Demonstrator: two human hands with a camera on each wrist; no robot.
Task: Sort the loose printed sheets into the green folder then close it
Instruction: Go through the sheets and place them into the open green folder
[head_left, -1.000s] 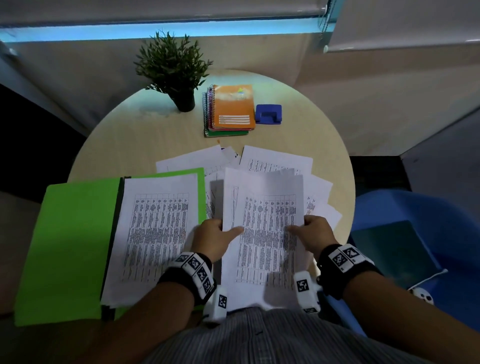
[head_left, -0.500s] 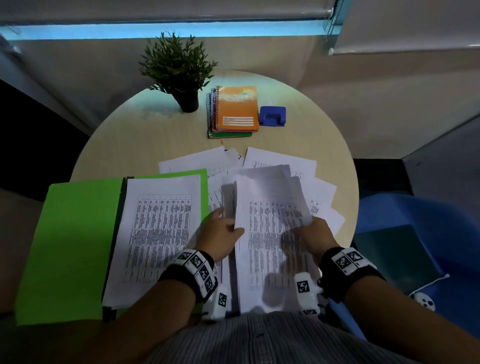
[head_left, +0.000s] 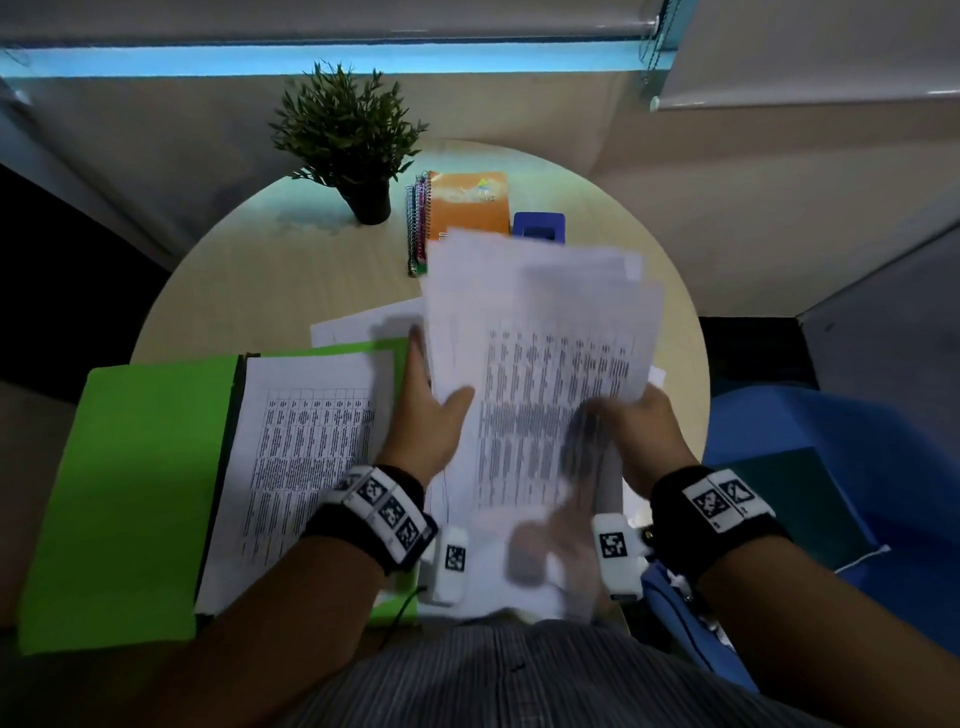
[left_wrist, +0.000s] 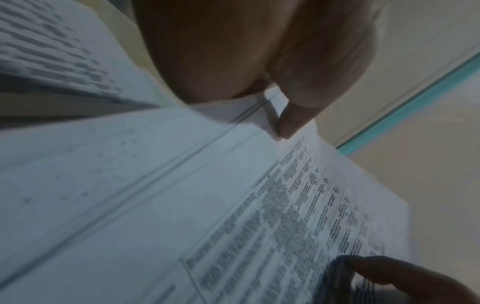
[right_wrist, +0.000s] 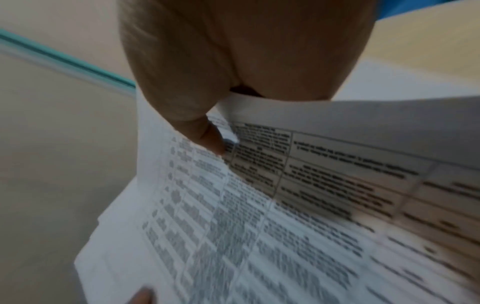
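Note:
Both my hands hold a bundle of printed sheets (head_left: 540, 374) tilted up off the round table. My left hand (head_left: 431, 410) grips its left edge, thumb on the front. My right hand (head_left: 636, 426) grips the right edge. The left wrist view shows my thumb pinching the printed sheets (left_wrist: 233, 205); the right wrist view shows my thumb on the printed sheets (right_wrist: 259, 216). The green folder (head_left: 140, 493) lies open at the left with a stack of sheets (head_left: 301, 467) on its right half. A loose sheet (head_left: 363, 325) stays on the table behind the folder.
A potted plant (head_left: 348, 140), spiral notebooks with an orange cover (head_left: 462, 208) and a blue hole punch (head_left: 540, 226) stand at the back of the table (head_left: 291, 280). A blue chair (head_left: 831, 467) with a dark folder on it is at the right.
The spread sheets have been gathered into one bundle and lifted and tilted up off the table between both hands. The stack in the folder has not moved.

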